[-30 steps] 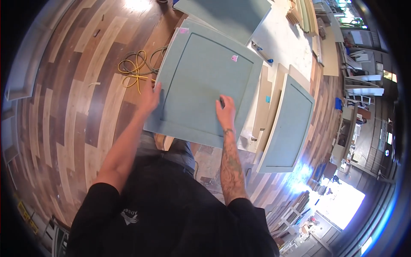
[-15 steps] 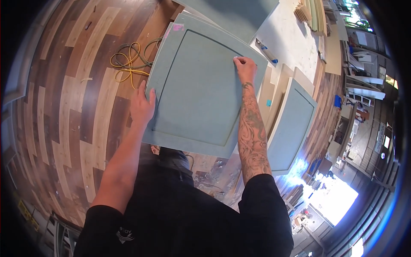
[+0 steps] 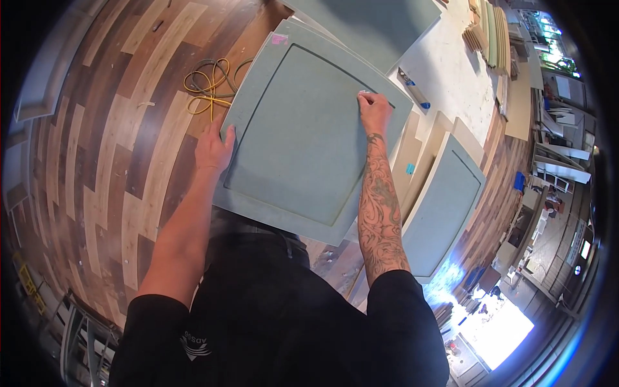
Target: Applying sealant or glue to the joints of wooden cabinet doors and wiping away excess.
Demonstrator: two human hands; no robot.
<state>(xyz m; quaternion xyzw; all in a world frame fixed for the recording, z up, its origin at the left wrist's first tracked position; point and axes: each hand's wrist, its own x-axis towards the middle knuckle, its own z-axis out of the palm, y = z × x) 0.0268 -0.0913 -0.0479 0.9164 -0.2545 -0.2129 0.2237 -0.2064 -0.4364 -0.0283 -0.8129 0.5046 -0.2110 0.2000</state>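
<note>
A grey-green cabinet door panel (image 3: 293,135) with a grooved rectangular border lies tilted before me, over at least one other panel at its far edge. My left hand (image 3: 215,147) holds its left edge, thumb by the face and fingers along the outer side. My right hand (image 3: 375,113) is closed in a pinch on the panel's face, close to the groove near the far right corner. A small pale bit shows at its fingertips, too small to name. A pink sticker (image 3: 279,39) is on the far left corner.
A second grooved panel (image 3: 442,200) leans at the right beside pale boards (image 3: 412,151). Yellow and dark cord (image 3: 209,87) lies coiled on the plank floor (image 3: 122,148). Beyond are a larger grey-green sheet (image 3: 380,26), a blue-ended tool (image 3: 416,90) and stacked strips (image 3: 493,39).
The view has shifted and turned slightly. My right hand remains pinched near the far right groove, its wrist a little changed. My left hand stays on the left edge.
</note>
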